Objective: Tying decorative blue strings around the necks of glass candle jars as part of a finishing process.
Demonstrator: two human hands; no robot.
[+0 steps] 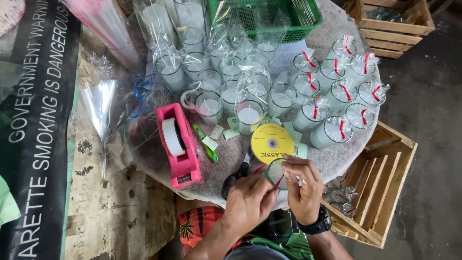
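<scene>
While many little glass cups [249, 116] with white candle wax fill the round worktop [231, 156], some wrapped in clear plastic and tied with red ribbon, a pink tape holder [179, 147] sits at the left edge. A yellow disc [272, 143] lies just past the hands, touching the wrapped cup being held. Black scissors [234, 180] lie beside the left hand [249, 202]. A green basket [288, 17] stands at the far side, and a wooden crate [380, 188] sits low on the right. The left hand's fingers are pinched together on a red ribbon [278, 181]. The right hand [302, 185] has its fingers curled tight around the wrapped cup [276, 172], near the worktop's close edge.
</scene>
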